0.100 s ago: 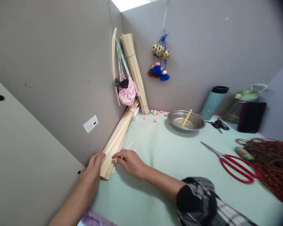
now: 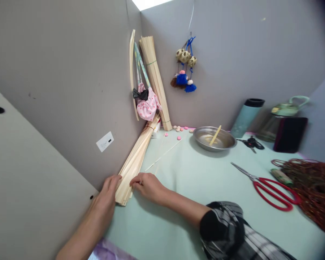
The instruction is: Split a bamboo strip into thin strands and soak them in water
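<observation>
The wooden strip bundle [image 2: 134,166] lies slanting on the counter [image 2: 178,224], close along the left partition [image 2: 70,90], its near end fanned flat. Left hand [image 2: 105,196]: placed against the bundle's left edge near that end; the width of its grip cannot be told, the thumb being out of sight. Right hand [image 2: 148,186]: at the bundle's right edge, grip narrow, fingertips drawn together; whether a strip is pinched between them cannot be determined. A thin pale strip [image 2: 164,155] lies on the counter beyond the right hand. A second bundle [image 2: 157,86] leans upright in the corner, beside a pink dotted pouch [image 2: 147,107]. To the right: a metal bowl [image 2: 226,145] containing a flat stick [image 2: 215,135], red-handled scissors [image 2: 272,193], and a heap of reddish-brown cord [image 2: 314,187].
</observation>
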`<action>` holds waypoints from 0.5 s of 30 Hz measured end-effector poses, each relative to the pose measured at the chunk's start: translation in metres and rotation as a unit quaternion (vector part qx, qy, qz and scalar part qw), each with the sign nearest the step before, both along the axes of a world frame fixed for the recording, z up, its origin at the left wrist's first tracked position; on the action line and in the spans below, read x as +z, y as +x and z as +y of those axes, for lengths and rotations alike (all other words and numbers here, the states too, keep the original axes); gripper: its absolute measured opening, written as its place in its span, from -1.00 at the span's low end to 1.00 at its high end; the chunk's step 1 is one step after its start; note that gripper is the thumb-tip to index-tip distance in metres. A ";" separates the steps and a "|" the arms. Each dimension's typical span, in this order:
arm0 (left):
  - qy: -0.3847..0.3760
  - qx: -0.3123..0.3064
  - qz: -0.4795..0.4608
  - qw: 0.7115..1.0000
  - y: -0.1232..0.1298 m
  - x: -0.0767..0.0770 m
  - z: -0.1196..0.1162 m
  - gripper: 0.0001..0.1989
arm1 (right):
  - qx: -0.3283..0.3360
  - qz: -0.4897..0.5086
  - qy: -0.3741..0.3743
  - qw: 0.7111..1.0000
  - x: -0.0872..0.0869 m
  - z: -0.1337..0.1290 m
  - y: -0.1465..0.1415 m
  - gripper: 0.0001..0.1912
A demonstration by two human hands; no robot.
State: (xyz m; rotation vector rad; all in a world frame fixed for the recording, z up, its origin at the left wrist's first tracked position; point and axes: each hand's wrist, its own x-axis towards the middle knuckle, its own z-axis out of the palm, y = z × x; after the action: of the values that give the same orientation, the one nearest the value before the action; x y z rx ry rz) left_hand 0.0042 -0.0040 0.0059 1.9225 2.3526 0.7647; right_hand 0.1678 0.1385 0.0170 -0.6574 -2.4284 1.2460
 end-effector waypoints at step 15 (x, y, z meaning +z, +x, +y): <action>0.005 -0.007 -0.049 0.999 -0.001 0.004 0.003 -0.48 | -0.193 -0.068 -0.134 0.970 0.001 0.001 -0.031 -0.78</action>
State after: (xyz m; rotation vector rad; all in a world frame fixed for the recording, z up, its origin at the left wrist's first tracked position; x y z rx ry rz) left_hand 0.0035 -0.0006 0.0100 1.8565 2.2813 0.8501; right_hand 0.1372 0.1400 0.0184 -1.2626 -2.1042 1.4040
